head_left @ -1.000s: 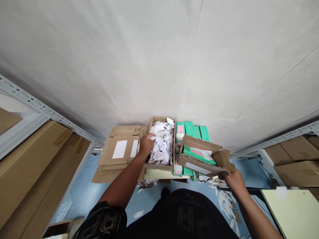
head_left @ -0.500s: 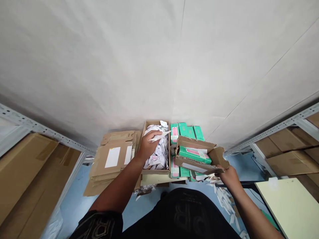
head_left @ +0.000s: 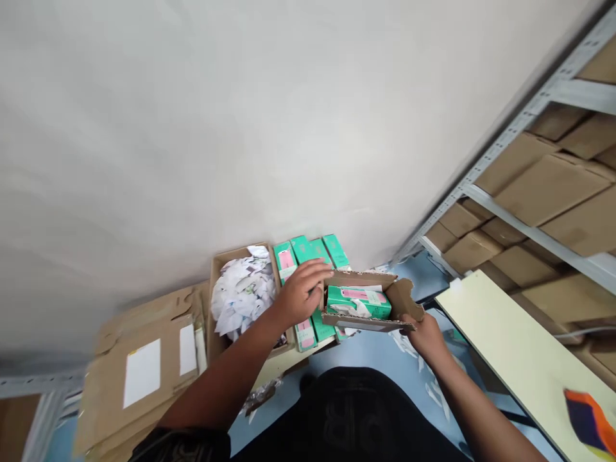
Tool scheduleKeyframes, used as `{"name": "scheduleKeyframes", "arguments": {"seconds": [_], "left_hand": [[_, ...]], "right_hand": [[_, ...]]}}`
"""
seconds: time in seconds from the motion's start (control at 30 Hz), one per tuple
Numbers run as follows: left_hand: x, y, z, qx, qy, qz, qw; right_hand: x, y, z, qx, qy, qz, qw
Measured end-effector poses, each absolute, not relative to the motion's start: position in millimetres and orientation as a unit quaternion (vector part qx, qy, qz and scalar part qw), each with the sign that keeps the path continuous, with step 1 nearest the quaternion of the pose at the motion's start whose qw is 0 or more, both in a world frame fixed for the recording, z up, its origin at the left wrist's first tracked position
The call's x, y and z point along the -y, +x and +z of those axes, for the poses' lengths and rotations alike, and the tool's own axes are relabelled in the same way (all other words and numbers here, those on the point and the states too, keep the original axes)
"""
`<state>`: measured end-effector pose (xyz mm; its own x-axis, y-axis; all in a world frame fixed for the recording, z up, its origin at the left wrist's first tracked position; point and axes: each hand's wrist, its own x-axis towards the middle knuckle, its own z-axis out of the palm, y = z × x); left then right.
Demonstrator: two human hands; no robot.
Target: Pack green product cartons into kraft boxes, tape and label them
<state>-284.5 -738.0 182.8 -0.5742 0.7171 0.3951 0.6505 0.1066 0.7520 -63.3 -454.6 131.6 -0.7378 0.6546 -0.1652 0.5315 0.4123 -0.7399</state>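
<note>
A small open cardboard box (head_left: pixel 359 325) is held tilted between my two hands. Inside it lies a green box with a pink panel (head_left: pixel 385 310), with a crumpled strip of white paper (head_left: pixel 359 309) against its near side. My right hand (head_left: pixel 424 335) is closed around the flap at the box's right end. At the left end, my left hand (head_left: pixel 304 290) has its fingers bent over the edge, the thumb lower down. Beneath and behind are several more green boxes (head_left: pixel 335 249), partly hidden by the held box and my left hand.
Left of the green boxes stands a carton (head_left: pixel 216 268) full of crumpled white paper (head_left: pixel 243 292). Flattened cardboard (head_left: pixel 108 378) is stacked farther left. Shelving with brown cartons (head_left: pixel 553 186) and a pale tabletop (head_left: pixel 510 340) are on the right. Paper scraps (head_left: pixel 436 391) litter the floor.
My left hand has moved right from the paper carton to the held box and let go of its paper strip; white paper now lies in that box. The view has turned right.
</note>
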Motion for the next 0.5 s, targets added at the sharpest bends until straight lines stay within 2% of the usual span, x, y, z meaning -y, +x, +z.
{"name": "scheduleKeyframes", "arguments": {"seconds": [0.07,0.23,0.5], "left_hand": [[721.9,-275.7,167.4,-0.772,0.381,0.507,0.042],[655.4,-231.9,132.7,-0.728,0.294,0.549,0.287],[500.6,-139.5,106.0,-0.702,0.258,0.566,0.347]], "right_hand": [[442.6,-46.2,130.8,0.821,-0.385,0.416,0.061],[409.4,-3.2,125.8,0.802,-0.434,0.401,0.084],[306.9,102.4,97.0,0.739,-0.485,0.456,0.105]]}}
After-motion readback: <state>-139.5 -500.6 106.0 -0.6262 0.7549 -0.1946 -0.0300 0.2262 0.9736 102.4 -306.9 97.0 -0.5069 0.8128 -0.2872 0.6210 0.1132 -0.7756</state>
